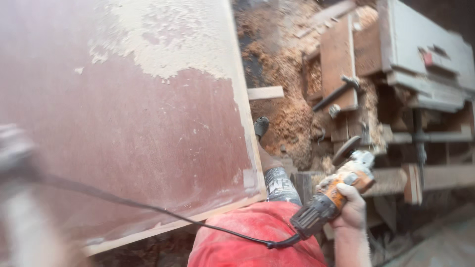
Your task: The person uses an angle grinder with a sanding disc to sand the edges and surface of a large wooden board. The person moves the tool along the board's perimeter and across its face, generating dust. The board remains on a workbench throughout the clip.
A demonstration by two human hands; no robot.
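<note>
Grinder (330, 198), orange and grey with dust on its body, sits in the right hand (352, 205), whose fingers wrap tight round its middle. Its dark disc (346, 150) tilts just beyond the knuckles, near a sawdust-caked bench (391, 178). From its rear a black cord (148, 207) runs back across a red trouser leg (247, 237) and over a reddish plywood panel (123, 123). Left hand (20, 188) is a blur at the frame edge; I cannot tell its grip.

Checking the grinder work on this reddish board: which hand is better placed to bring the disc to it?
Right, likely: the right hand already grips the angle grinder beside the board. The left hand isn't clearly visible.
</note>
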